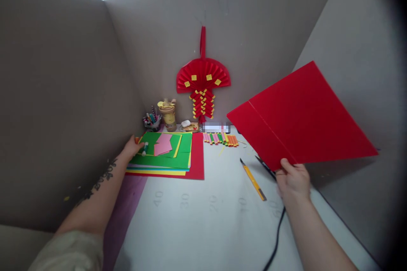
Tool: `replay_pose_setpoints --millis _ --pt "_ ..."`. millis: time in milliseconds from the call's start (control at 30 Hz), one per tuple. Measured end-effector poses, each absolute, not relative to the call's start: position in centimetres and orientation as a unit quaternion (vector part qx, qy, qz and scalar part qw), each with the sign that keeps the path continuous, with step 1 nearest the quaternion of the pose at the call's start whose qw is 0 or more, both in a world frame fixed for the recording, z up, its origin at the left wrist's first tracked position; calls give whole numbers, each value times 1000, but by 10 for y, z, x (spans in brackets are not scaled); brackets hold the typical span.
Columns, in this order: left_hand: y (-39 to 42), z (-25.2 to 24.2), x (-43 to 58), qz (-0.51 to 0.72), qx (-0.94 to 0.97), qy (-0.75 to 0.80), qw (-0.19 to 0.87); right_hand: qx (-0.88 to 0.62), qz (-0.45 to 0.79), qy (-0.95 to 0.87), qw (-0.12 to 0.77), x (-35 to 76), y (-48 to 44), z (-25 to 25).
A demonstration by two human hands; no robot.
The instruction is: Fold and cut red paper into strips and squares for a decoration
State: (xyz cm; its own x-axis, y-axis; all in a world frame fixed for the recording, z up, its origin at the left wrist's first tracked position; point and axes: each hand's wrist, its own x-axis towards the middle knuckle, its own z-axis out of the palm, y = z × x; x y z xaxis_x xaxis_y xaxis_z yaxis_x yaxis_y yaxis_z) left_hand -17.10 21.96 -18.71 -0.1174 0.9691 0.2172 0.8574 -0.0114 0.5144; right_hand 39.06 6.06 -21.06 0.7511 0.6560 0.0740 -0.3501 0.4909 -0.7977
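A large red sheet of paper (305, 118) is raised at the right and tilted, with a pale crease line across its left part. My right hand (293, 180) grips it by its lower edge, thumb on the near face. On the left, my left hand (132, 148) is at the left edge of a stack of coloured paper (178, 161); something orange shows at its fingertips, too small to name. Beside its thumb lies a green and white glue stick (145, 149). Pink paper pieces (163, 144) rest on the green sheets.
A yellow craft knife (253, 180) and partly hidden scissors (265, 167) lie near the red sheet. Small paper rolls (221, 139) line up at the back. A red fan ornament (203, 76) hangs on the grey partition. A cup (169, 116), a pen holder (152, 122) and a black cable (277, 237) are around.
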Motion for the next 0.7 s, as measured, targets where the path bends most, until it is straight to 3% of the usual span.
replay_pose_setpoints --millis 200,400,500,600,700 --pt "204 -193 -168 288 628 723 -1 -409 306 -170 843 392 62 -213" --pt "162 -205 -154 204 753 625 -18 -411 308 -203 834 390 62 -211" --pt "148 -206 -144 205 731 648 -56 -424 313 -199 827 387 63 -213" --pt "130 -200 -109 298 723 623 14 -445 312 -216 811 381 63 -214" --pt "102 -189 -56 388 728 521 218 -480 322 -299 760 366 59 -213"
